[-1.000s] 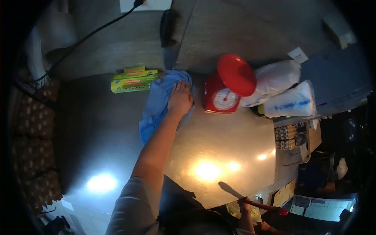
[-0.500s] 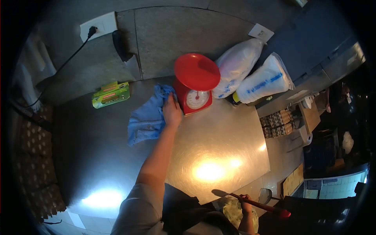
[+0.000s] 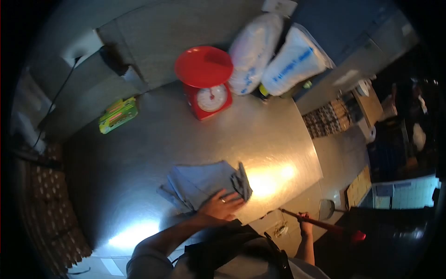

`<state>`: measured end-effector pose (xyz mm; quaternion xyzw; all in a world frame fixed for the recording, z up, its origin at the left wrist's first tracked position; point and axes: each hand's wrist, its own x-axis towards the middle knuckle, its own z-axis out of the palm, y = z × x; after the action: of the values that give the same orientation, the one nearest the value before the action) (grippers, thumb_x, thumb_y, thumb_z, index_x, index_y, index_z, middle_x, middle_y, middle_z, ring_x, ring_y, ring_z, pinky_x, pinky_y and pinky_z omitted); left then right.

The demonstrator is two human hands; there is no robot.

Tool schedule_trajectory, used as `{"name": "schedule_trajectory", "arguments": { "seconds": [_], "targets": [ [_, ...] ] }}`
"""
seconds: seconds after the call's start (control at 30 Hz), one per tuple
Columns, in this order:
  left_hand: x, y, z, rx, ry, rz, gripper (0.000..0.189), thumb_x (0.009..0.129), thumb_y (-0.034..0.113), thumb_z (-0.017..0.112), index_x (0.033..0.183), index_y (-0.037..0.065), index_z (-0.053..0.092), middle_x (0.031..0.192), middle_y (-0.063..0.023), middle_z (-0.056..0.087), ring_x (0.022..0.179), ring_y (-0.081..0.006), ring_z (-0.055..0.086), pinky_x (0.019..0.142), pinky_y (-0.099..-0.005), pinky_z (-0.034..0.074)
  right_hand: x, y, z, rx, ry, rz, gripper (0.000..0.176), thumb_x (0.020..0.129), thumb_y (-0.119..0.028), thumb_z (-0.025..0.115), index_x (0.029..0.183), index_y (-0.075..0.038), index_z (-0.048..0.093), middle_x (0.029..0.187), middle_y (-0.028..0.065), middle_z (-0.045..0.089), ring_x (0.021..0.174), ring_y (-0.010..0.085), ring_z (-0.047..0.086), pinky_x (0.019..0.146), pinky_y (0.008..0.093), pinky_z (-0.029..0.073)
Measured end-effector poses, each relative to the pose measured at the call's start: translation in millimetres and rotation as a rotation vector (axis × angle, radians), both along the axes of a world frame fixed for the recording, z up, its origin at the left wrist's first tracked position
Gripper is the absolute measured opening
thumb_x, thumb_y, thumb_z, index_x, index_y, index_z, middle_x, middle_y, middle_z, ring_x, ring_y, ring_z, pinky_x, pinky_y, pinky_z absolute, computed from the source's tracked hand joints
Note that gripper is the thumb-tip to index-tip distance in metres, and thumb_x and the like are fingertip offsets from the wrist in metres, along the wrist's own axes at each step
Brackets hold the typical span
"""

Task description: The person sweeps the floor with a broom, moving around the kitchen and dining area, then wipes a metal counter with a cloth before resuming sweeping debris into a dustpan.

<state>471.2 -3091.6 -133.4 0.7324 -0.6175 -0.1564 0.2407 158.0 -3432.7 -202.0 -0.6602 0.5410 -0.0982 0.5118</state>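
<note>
The cloth (image 3: 197,179) lies near the front edge of the tabletop (image 3: 153,132), with the left hand (image 3: 222,204) on it. Behind it, toward the wall (image 3: 153,51), stands the scale (image 3: 211,100); two bags (image 3: 295,63) lie side by side just to its right. Left of the scale sits the box (image 3: 118,115), the knife (image 3: 111,60) behind it. Trays (image 3: 51,200) line the tabletop's left end. Right of the cloth, the right hand (image 3: 305,225) holds a long-handled tool (image 3: 332,227).
</note>
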Motion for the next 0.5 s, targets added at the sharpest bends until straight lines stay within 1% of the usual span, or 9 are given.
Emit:
{"name": "schedule_trajectory", "arguments": {
  "seconds": [0.03,0.07,0.1,0.17,0.23,0.3,0.37,0.43,0.5],
  "targets": [
    [-17,-12,10,0.045,0.016,-0.084,0.052,0.085,0.027,0.047,0.135,0.019,0.035,0.138,-0.0024,0.038,0.129,-0.0192,0.03,0.105,-0.0496,0.017,-3,0,-2,0.005,-0.022,-0.015,0.023,0.074,-0.001,0.068,0.069,-0.007,0.046,0.069,0.0003,0.052,0.069,0.0099,0.048,0.066,0.0244,0.041],
    [-27,-23,4,0.009,0.051,-0.136,0.054,0.085,0.03,0.048,0.136,0.018,0.033,0.141,-0.0038,0.032,0.13,-0.0215,0.028,0.106,-0.0502,0.015,-3,3,2,-0.036,0.004,0.004,0.023,0.074,-0.001,0.068,0.068,-0.007,0.046,0.069,-0.0001,0.052,0.067,0.0093,0.047,0.065,0.0239,0.041],
    [-31,-34,7,0.028,0.051,-0.109,0.054,0.086,0.03,0.047,0.136,0.017,0.033,0.141,-0.0045,0.031,0.131,-0.0226,0.027,0.106,-0.0502,0.015,-4,6,4,-0.021,-0.025,-0.005,0.024,0.074,-0.003,0.069,0.068,-0.007,0.046,0.069,-0.0002,0.052,0.066,0.0095,0.046,0.064,0.0244,0.041],
    [-21,-67,13,0.065,0.038,-0.042,0.054,0.086,0.03,0.046,0.136,0.015,0.032,0.141,-0.0057,0.031,0.131,-0.0246,0.025,0.107,-0.0503,0.013,-9,6,1,-0.031,0.009,-0.036,0.025,0.074,-0.007,0.071,0.068,-0.007,0.047,0.068,-0.0001,0.052,0.066,0.0092,0.046,0.064,0.0242,0.04],
    [2,-105,8,0.061,0.046,0.149,0.053,0.088,0.029,0.044,0.136,0.011,0.032,0.142,-0.008,0.029,0.132,-0.0264,0.023,0.108,-0.0495,0.012,-8,8,9,-0.031,-0.004,-0.058,0.026,0.074,-0.01,0.072,0.068,-0.007,0.047,0.067,-0.0004,0.051,0.066,0.0092,0.046,0.064,0.0244,0.04],
    [35,-143,9,0.074,-0.118,0.326,0.054,0.088,0.029,0.042,0.136,0.008,0.03,0.144,-0.0098,0.026,0.131,-0.027,0.026,0.107,-0.0484,0.014,-9,10,15,-0.042,-0.025,-0.081,0.026,0.074,-0.012,0.072,0.067,-0.007,0.047,0.066,-0.0008,0.05,0.065,0.0091,0.046,0.063,0.0245,0.04],
    [69,-174,2,0.024,-0.152,0.518,0.054,0.089,0.028,0.04,0.137,0.007,0.029,0.144,-0.0112,0.024,0.132,-0.0269,0.024,0.108,-0.0471,0.013,-15,5,19,-0.069,-0.051,-0.108,0.027,0.075,-0.014,0.071,0.067,-0.007,0.047,0.065,-0.0015,0.049,0.064,0.0091,0.045,0.062,0.0244,0.039],
    [100,-199,-12,-0.005,-0.235,0.65,0.052,0.089,0.03,0.04,0.136,0.008,0.032,0.144,-0.0101,0.027,0.132,-0.0267,0.024,0.109,-0.0451,0.012,-32,-12,2,-0.131,-0.058,-0.154,0.029,0.078,-0.019,0.07,0.066,-0.007,0.047,0.062,-0.0026,0.045,0.061,0.0092,0.042,0.06,0.0245,0.038],
    [119,-215,-9,0.016,-0.218,0.709,0.053,0.089,0.03,0.04,0.137,0.008,0.031,0.144,-0.0101,0.026,0.132,-0.0261,0.024,0.109,-0.044,0.012,-42,-29,-6,-0.138,-0.109,-0.21,0.03,0.079,-0.021,0.069,0.066,-0.007,0.046,0.061,-0.0029,0.043,0.06,0.0092,0.041,0.059,0.0242,0.037]
  ]
}}
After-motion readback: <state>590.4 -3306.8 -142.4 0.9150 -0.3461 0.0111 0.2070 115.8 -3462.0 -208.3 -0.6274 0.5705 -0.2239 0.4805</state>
